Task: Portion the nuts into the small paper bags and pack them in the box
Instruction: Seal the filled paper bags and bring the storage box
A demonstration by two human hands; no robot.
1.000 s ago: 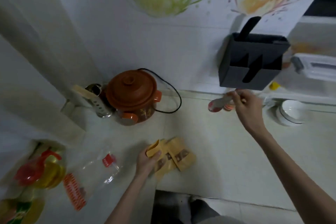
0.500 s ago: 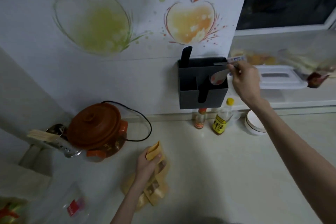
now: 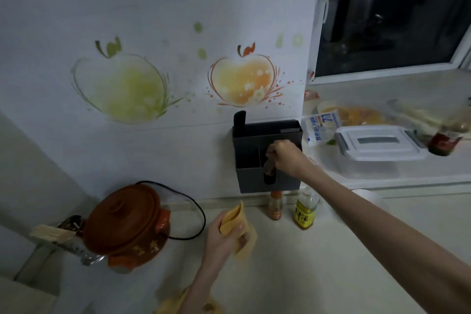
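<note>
One small paper bag [image 3: 233,224] is up off the counter [image 3: 318,275], pinched between thumb and fingers of the left hand [image 3: 221,234], mouth tilted upward; more yellow bags [image 3: 173,303] lie at the bottom edge of the view, partly hidden by the forearm. No nuts and no packing box in sight here. The right hand [image 3: 285,158] is curled round a dark handle [image 3: 269,167] at the black wall-mounted utensil holder [image 3: 249,176] — what tool is on that handle I cannot tell, it's blurred.

My call: this is fetching or stowing a scoop. To do it well, keep the bag's mouth open and upright, draw the handle straight up clear of the holder's slot, and avoid the two bottles standing just below.

Labels now: the yellow-labelled bottle [image 3: 304,211] carries dark characters, too blurred to read; the red-capped bottle [image 3: 275,205] beside it likewise. A white-and-blue packet [image 3: 321,126] on the sill shows blue print, not legible. Gold characters mark the brown clay pot [image 3: 127,222], unreadable too. A lidded plastic container [image 3: 377,150] sits further right.
</note>
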